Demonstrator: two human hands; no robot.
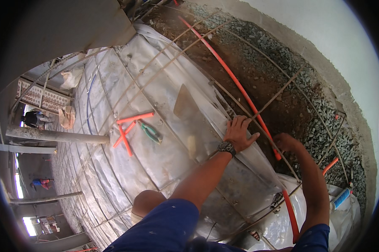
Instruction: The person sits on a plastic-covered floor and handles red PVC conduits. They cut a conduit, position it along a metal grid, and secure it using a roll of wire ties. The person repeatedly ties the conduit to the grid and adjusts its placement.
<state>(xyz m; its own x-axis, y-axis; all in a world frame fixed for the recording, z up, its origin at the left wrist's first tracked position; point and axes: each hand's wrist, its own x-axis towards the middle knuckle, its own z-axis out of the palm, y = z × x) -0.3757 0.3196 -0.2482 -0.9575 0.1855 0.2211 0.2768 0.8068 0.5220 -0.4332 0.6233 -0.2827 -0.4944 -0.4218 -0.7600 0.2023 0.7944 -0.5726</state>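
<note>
My left hand presses on the edge of a clear plastic sheet beside a steel bar, its fingers spread and the thumb out; a watch is on that wrist. Down in the dirt trench, my right hand has its fingers curled beside the lower end of a long orange pipe. What those fingers hold, if anything, is hidden. A second orange pipe rises toward me below that end. On the sheet lie green-handled pliers among short orange pipe pieces.
Steel bars cross the sheet and trench as a grid. Gravel lines the wall at the right. A blue-and-white tube lies lower right. Posts and two people stand far left.
</note>
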